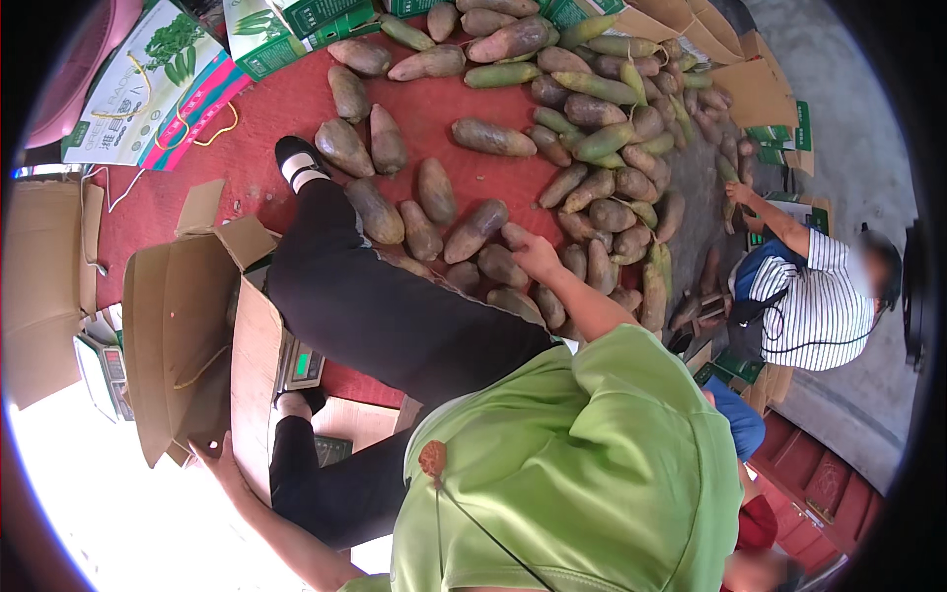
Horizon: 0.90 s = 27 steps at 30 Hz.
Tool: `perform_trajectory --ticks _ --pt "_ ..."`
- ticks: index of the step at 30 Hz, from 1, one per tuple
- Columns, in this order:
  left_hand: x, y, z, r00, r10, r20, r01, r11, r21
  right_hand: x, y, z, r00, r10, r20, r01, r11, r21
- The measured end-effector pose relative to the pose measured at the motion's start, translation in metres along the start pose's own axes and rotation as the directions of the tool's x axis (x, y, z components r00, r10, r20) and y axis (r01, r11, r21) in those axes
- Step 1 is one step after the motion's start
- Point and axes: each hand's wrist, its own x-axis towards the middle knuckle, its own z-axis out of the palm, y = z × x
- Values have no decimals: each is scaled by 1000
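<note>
My right hand [538,259] reaches into a spread of large radishes, its fingers closed round the end of a purple-brown radish [513,235]. Another purple-brown radish [475,231] lies just left of it, and a further one [501,266] lies just below. My left hand [219,462] is low on the left, at the near edge of an open cardboard box [258,380], with thumb and fingers apart and nothing seen in them. A raised box flap [178,345] stands beside that hand. The inside of the box is mostly hidden.
A scale [302,365] with a lit green display stands by my leg; a second scale [103,375] is at far left. Printed cartons [163,84] line the back left. At right, a person in a striped shirt [814,306] reaches toward the radish pile [612,148] on the red floor covering.
</note>
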Motion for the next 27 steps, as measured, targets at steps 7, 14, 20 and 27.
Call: perform_trajectory --ticks 7,14,20,27 --pt "8 -10 -4 1000 -5 -5 5 1000 20 -3 35 18 1000 15 27 -11 988 -157" --pt "9 -11 -4 1000 4 14 -4 1000 1 9 -19 28 986 -125 111 131 990 -50" --pt "8 -10 -6 1000 -10 21 9 1000 28 36 -61 40 989 -142 47 140 990 33" --pt "-2 2 -2 1000 -30 6 30 997 66 92 -103 49 1000 -28 12 27 992 124"
